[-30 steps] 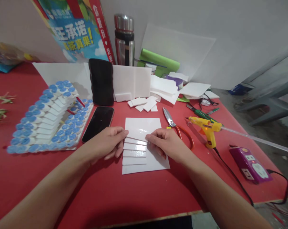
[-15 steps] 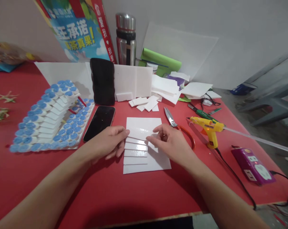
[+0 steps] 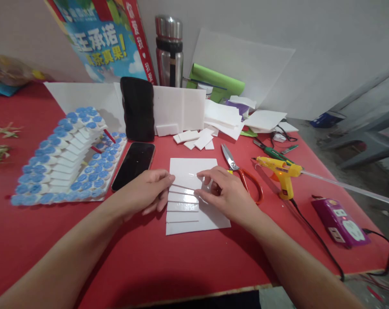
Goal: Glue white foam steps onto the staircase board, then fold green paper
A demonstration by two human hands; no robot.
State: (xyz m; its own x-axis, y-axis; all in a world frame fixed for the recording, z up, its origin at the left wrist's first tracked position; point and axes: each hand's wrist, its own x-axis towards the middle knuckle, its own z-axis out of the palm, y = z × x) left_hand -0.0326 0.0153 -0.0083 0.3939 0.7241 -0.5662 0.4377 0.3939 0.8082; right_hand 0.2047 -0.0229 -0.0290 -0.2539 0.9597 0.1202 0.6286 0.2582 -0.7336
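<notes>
Across the near middle of the red table [image 3: 168,266] lies a white sheet [image 3: 215,221], with overlapping white strips [image 3: 183,207] stepped along its left side, their lower edges tilting more toward the far end. At the left edge of these strips is the left hand [image 3: 154,191], half closed, with thumb and forefinger at the farthest strip and the other fingers curled; whether it grips the strip I cannot tell. Over the sheet's right part is the right hand [image 3: 225,193], loosely open, thumb and forefinger apart above the strips and nothing held between them. Well to the right sits a purple power block [image 3: 341,221], its light glowing red. Somewhat farther, left of the hands, a phone [image 3: 133,166] lies flat beside a stepped white model [image 3: 67,165] edged with blue rosettes. On the right, orange-handled scissors [image 3: 233,164] lie with blades slightly parted, near a yellow glue gun [image 3: 281,168] with a clear stick in its back. Beyond the sheet are loose white pieces [image 3: 199,139], and left of them a black wavy-edged slab [image 3: 138,109] stands upright against white boards [image 3: 178,107]. Farther back stand a steel flask [image 3: 169,64] and a colourful printed panel [image 3: 101,47], with a green roll [image 3: 218,79] to the flask's right.
</notes>
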